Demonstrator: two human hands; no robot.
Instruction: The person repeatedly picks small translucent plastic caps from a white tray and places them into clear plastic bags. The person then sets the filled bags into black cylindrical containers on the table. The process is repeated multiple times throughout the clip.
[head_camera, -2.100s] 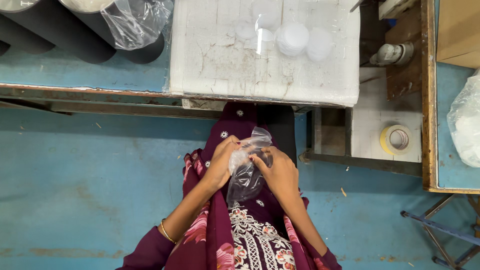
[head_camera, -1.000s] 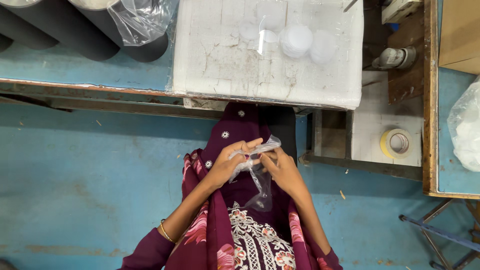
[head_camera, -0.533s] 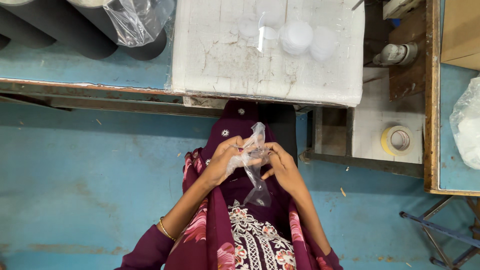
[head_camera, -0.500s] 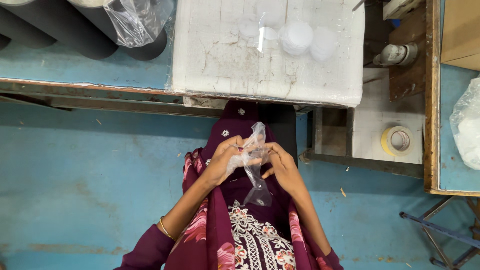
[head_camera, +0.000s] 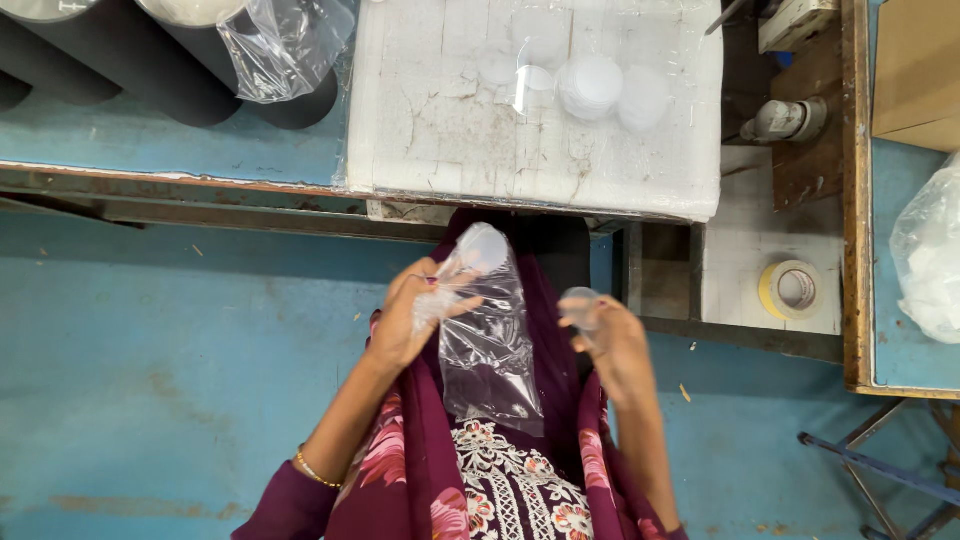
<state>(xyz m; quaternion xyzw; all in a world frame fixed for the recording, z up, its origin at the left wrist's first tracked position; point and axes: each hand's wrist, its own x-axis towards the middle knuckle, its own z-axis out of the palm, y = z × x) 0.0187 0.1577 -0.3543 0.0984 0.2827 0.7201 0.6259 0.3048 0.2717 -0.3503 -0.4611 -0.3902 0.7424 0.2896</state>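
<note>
My left hand (head_camera: 410, 318) grips the top of a clear plastic bag (head_camera: 488, 345) that hangs down over my lap, with a round white disc showing near its mouth. My right hand (head_camera: 612, 335) is apart from the bag, to its right, and pinches a small clear round cap (head_camera: 579, 300) between its fingertips. On the white foam-topped work surface (head_camera: 440, 120) ahead lie several white round discs (head_camera: 592, 85) and a clear plastic piece.
Black tubes (head_camera: 190, 60) and a crumpled clear bag (head_camera: 285, 40) lie at the upper left. A roll of yellow tape (head_camera: 795, 290) sits on a lower shelf at right. A cardboard box (head_camera: 915, 70) and a white bag (head_camera: 930, 250) are on the right table. The floor is blue.
Both hands were together on the bag before. Now my right hand has drawn away to the right with a small clear cap, and the bag hangs from my left hand alone.
</note>
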